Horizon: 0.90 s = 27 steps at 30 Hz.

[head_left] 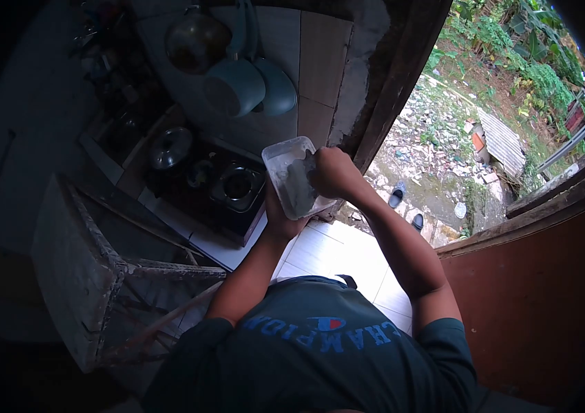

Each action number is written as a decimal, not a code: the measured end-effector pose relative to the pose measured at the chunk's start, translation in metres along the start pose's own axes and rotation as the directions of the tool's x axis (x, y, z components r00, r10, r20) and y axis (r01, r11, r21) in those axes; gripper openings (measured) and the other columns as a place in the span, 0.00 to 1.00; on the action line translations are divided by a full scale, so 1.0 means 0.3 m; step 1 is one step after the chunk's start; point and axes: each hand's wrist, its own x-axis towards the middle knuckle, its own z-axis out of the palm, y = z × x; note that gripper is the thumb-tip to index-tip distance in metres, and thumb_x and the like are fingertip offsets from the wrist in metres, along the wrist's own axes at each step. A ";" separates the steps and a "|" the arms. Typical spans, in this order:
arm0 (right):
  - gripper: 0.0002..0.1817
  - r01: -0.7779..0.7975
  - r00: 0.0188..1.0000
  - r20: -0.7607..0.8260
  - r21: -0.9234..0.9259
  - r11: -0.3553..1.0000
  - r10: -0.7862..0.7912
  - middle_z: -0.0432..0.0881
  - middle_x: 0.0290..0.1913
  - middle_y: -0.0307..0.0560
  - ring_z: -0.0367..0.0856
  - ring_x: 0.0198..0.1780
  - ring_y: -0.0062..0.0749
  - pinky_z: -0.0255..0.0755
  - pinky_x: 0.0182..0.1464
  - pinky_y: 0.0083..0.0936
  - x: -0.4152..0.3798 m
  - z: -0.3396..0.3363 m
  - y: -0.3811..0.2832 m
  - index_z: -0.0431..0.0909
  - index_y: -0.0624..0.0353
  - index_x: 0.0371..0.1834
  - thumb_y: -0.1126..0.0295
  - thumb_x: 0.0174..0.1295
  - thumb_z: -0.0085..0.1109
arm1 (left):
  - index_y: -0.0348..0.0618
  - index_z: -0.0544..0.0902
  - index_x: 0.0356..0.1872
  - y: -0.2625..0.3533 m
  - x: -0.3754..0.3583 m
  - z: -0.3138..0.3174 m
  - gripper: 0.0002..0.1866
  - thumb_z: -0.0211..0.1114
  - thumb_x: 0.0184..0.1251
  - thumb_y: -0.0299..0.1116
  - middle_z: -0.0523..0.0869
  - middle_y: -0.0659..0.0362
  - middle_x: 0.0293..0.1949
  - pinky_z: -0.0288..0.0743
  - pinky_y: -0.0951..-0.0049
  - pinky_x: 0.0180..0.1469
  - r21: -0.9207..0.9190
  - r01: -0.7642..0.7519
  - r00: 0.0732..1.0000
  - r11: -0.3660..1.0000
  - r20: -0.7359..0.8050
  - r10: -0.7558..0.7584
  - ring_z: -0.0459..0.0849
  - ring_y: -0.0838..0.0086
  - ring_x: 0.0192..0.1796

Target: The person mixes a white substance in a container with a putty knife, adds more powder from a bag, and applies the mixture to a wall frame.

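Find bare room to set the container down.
White floor tiles look bare between the shirt, counter and stony ground outside. The counter's front strip, bordered by the stove, looks bare but narrow. Crowded: the stove, with a shiny lid at its left.

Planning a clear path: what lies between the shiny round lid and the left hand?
Between the lid and left hand, the head view shows the stove top, including an uncovered burner.
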 end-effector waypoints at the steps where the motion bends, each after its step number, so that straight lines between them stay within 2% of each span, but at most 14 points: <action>1: 0.15 -0.005 1.000 0.020 -0.013 1.000 0.006 0.84 0.38 0.73 0.86 0.45 0.63 0.81 0.50 0.47 0.000 -0.010 0.006 0.83 0.75 0.35 0.70 0.53 0.64 | 0.55 0.57 0.79 0.001 -0.008 0.013 0.42 0.38 0.74 0.72 0.64 0.54 0.75 0.58 0.40 0.75 -0.001 0.000 1.000 1.000 -0.001 0.000 0.63 0.55 0.78; 3: 0.14 -0.010 0.999 0.042 -0.030 0.999 0.012 0.84 0.38 0.73 0.86 0.45 0.62 0.81 0.49 0.47 -0.004 -0.029 0.005 0.83 0.75 0.35 0.70 0.53 0.63 | 0.51 0.62 0.76 0.001 -0.023 0.041 0.36 0.39 0.79 0.65 0.70 0.54 0.71 0.68 0.47 0.73 -0.136 0.021 1.000 0.990 0.002 -0.021 0.70 0.58 0.74; 4: 0.14 -0.011 0.999 0.045 -0.033 0.999 0.012 0.84 0.38 0.73 0.86 0.45 0.62 0.81 0.49 0.47 -0.010 -0.048 -0.011 0.84 0.74 0.34 0.70 0.53 0.63 | 0.51 0.62 0.76 -0.002 -0.016 0.034 0.36 0.39 0.79 0.65 0.70 0.54 0.71 0.68 0.47 0.73 -0.140 0.017 1.000 0.990 0.002 -0.017 0.70 0.58 0.74; 7: 0.14 0.023 0.999 0.032 -0.023 0.999 -0.022 0.84 0.37 0.73 0.86 0.44 0.62 0.81 0.49 0.47 -0.022 -0.047 -0.049 0.84 0.74 0.34 0.69 0.53 0.63 | 0.54 0.57 0.79 -0.016 -0.001 -0.015 0.43 0.38 0.74 0.72 0.66 0.53 0.75 0.61 0.37 0.74 -0.053 0.070 0.994 0.996 -0.084 -0.074 0.65 0.54 0.77; 9: 0.14 0.049 0.999 0.007 -0.007 0.999 -0.049 0.84 0.37 0.73 0.86 0.44 0.62 0.81 0.49 0.47 -0.018 -0.023 -0.060 0.84 0.73 0.33 0.69 0.53 0.62 | 0.54 0.56 0.79 -0.029 0.005 -0.043 0.43 0.38 0.73 0.72 0.66 0.53 0.74 0.61 0.36 0.73 0.194 -0.012 0.999 0.981 -0.032 0.019 0.66 0.53 0.76; 10: 0.14 0.043 0.999 0.002 0.000 0.999 -0.043 0.84 0.37 0.72 0.86 0.43 0.62 0.82 0.49 0.47 -0.010 -0.001 -0.059 0.84 0.73 0.34 0.69 0.53 0.63 | 0.54 0.56 0.79 -0.031 0.008 -0.053 0.43 0.38 0.73 0.72 0.66 0.53 0.74 0.61 0.36 0.73 0.196 -0.011 0.999 0.980 -0.031 0.017 0.66 0.53 0.76; 12: 0.14 0.041 0.999 -0.001 0.009 0.999 -0.041 0.84 0.36 0.72 0.86 0.43 0.62 0.82 0.48 0.46 -0.002 0.019 -0.047 0.84 0.73 0.34 0.69 0.53 0.63 | 0.54 0.56 0.79 -0.033 0.006 -0.076 0.44 0.39 0.73 0.73 0.66 0.53 0.74 0.61 0.35 0.73 0.432 -0.152 0.988 0.889 0.073 0.133 0.66 0.54 0.76; 13: 0.14 0.032 0.999 0.017 -0.003 0.999 -0.032 0.84 0.36 0.72 0.86 0.43 0.62 0.82 0.49 0.46 -0.005 0.014 -0.044 0.84 0.73 0.34 0.69 0.53 0.63 | 0.54 0.56 0.79 -0.024 -0.009 -0.035 0.44 0.39 0.73 0.73 0.66 0.53 0.74 0.61 0.35 0.73 0.434 -0.153 0.988 0.888 0.071 0.136 0.66 0.54 0.76; 15: 0.14 0.024 0.999 0.037 -0.017 1.000 -0.024 0.84 0.36 0.72 0.86 0.43 0.63 0.81 0.49 0.47 -0.013 0.002 -0.035 0.83 0.74 0.34 0.69 0.53 0.63 | 0.55 0.57 0.79 -0.006 -0.046 0.091 0.43 0.39 0.73 0.72 0.66 0.54 0.75 0.62 0.35 0.72 0.213 -0.083 0.997 0.973 0.017 0.081 0.66 0.54 0.76; 16: 0.14 0.017 0.999 0.035 -0.044 0.999 -0.016 0.84 0.36 0.72 0.86 0.43 0.63 0.81 0.49 0.47 -0.016 -0.006 -0.029 0.83 0.74 0.34 0.69 0.53 0.63 | 0.55 0.57 0.79 -0.011 -0.041 0.076 0.43 0.39 0.73 0.72 0.66 0.54 0.75 0.62 0.35 0.72 0.211 -0.086 0.996 0.974 0.017 0.084 0.66 0.54 0.76; 18: 0.14 0.010 0.999 0.033 -0.075 0.997 -0.007 0.84 0.36 0.72 0.86 0.43 0.62 0.81 0.48 0.47 -0.017 -0.020 -0.003 0.83 0.74 0.34 0.69 0.53 0.63 | 0.55 0.57 0.79 -0.021 -0.027 0.029 0.43 0.41 0.73 0.72 0.66 0.55 0.75 0.62 0.35 0.72 -0.040 -0.020 0.999 0.999 -0.046 0.018 0.66 0.54 0.76; 22: 0.13 0.049 0.998 -0.040 -0.002 0.999 -0.049 0.84 0.36 0.71 0.85 0.43 0.64 0.80 0.46 0.48 0.004 -0.027 0.024 0.83 0.73 0.34 0.70 0.52 0.63 | 0.56 0.59 0.79 -0.003 -0.035 0.021 0.42 0.41 0.73 0.72 0.67 0.55 0.75 0.62 0.35 0.72 -0.035 -0.016 0.999 0.999 -0.037 0.014 0.67 0.53 0.76; 24: 0.14 0.061 0.998 0.003 0.039 0.997 -0.062 0.84 0.37 0.71 0.85 0.43 0.64 0.80 0.47 0.48 -0.009 -0.039 -0.023 0.83 0.72 0.35 0.70 0.53 0.63 | 0.51 0.62 0.76 0.004 -0.034 0.031 0.40 0.40 0.76 0.69 0.71 0.55 0.72 0.67 0.44 0.72 -0.154 0.013 1.000 0.988 0.005 -0.012 0.72 0.57 0.73; 27: 0.14 0.123 0.992 -0.036 0.091 0.988 -0.120 0.84 0.37 0.71 0.85 0.43 0.63 0.80 0.47 0.47 0.001 0.032 -0.040 0.84 0.72 0.36 0.69 0.53 0.64 | 0.52 0.63 0.76 -0.003 -0.026 0.030 0.39 0.41 0.76 0.69 0.72 0.55 0.72 0.67 0.43 0.72 -0.172 0.026 0.998 0.985 -0.044 -0.034 0.72 0.56 0.73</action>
